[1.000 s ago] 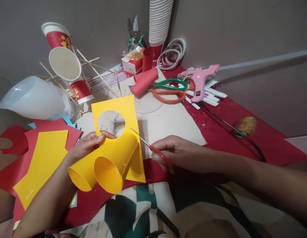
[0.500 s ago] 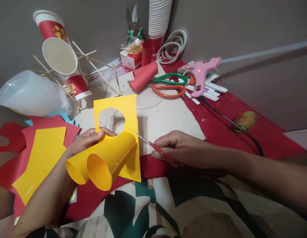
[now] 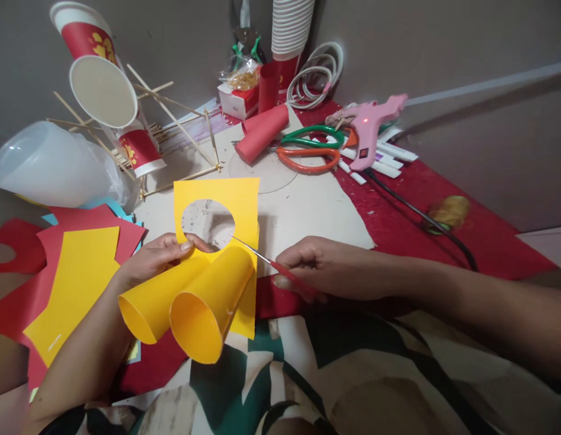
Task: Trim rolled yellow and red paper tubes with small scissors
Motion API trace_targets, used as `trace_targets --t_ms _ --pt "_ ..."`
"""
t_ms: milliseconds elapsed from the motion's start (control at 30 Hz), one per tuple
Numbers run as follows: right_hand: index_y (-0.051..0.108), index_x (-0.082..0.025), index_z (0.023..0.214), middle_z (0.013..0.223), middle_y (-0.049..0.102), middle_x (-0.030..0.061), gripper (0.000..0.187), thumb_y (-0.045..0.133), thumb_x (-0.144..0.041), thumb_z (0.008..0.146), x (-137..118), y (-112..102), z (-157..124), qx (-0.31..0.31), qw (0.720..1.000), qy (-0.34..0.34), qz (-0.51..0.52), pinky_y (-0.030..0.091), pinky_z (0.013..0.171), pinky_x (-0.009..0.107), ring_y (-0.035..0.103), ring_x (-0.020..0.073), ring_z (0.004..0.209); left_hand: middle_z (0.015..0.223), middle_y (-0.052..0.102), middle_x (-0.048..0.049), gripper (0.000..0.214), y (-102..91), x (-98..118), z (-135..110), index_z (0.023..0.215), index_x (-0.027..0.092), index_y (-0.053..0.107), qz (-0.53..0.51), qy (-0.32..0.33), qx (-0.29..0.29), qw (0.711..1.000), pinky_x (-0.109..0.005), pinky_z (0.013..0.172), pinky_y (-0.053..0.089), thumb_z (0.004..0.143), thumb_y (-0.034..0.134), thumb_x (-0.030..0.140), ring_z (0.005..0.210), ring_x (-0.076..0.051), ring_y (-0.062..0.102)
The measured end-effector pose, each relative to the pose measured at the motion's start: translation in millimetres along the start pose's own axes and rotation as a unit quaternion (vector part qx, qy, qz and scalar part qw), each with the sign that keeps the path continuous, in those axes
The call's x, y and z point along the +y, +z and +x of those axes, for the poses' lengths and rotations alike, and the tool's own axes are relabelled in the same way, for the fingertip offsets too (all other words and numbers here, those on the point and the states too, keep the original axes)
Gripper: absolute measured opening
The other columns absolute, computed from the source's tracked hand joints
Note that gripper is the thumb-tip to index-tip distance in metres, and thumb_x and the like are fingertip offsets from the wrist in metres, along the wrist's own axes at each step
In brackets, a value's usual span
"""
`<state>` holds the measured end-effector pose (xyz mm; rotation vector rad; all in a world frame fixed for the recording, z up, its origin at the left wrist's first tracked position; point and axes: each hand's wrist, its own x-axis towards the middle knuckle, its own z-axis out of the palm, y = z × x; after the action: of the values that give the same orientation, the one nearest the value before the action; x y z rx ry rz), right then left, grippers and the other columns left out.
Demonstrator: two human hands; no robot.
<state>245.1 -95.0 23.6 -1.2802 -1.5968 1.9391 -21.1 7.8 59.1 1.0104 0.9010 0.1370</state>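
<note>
My left hand (image 3: 156,260) grips a yellow paper piece: two rolled yellow cones (image 3: 190,299) joined to a flat yellow sheet with a round hole (image 3: 239,202). The thumb lies at the hole's lower edge. My right hand (image 3: 319,269) is closed on small red-handled scissors (image 3: 269,264). Their thin blades point left and their tip lies against the sheet just right of the hole, above the right cone.
Red and yellow paper sheets (image 3: 76,272) lie at the left by a clear plastic container (image 3: 49,166). Paper cups on wooden sticks (image 3: 103,90) stand behind. Further back are a red paper roll (image 3: 262,133), large scissors (image 3: 310,157), a pink glue gun (image 3: 369,127), glue sticks, a cup stack and coiled cable.
The left hand has tilted the yellow piece, so the cone mouths now face lower and more to the right. The scissors hand has shifted slightly left, its tip staying at the sheet.
</note>
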Motion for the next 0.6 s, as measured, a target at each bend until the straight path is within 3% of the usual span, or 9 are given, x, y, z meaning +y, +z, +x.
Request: trace_targets --t_ms 267,500,600 --pt "0.046 -0.018 0.054 0.046 0.047 -0.0044 0.054 0.063 -0.062 0.081 7.7 -1.5 -4.4 0.007 1.0 -0.005 0.03 0.024 0.038 0.019 0.036 0.0056 0.041 0.069 0.076 -0.0069 0.027 -4.6 -2.5 2.9 0.099 0.014 0.077 -0.002 -0.015 -0.026 1.0 -0.018 0.057 0.051 0.08 0.075 0.033 0.059 -0.015 0.071" --pt "0.049 -0.017 0.057 0.051 0.05 -0.003 0.052 0.063 -0.062 0.08 4.3 -0.8 -2.6 -0.015 1.0 -0.002 0.018 0.032 0.043 0.02 0.044 0.0076 0.045 0.068 0.075 -0.0057 0.034 -5.7 -5.0 3.0 0.106 0.012 0.074 0.03 -0.029 -0.025 0.999 -0.017 0.057 0.05 0.081 0.074 0.036 0.057 -0.014 0.069" --pt "0.048 -0.017 0.056 0.049 0.049 -0.0039 0.052 0.063 -0.061 0.08 4.0 -0.8 -1.4 -0.017 1.0 -0.003 0.025 0.03 0.042 0.019 0.042 0.007 0.044 0.071 0.076 -0.0067 0.037 -2.2 -3.6 1.6 0.106 0.011 0.073 0.031 -0.042 -0.025 0.998 -0.018 0.056 0.05 0.078 0.076 0.036 0.06 -0.015 0.07"
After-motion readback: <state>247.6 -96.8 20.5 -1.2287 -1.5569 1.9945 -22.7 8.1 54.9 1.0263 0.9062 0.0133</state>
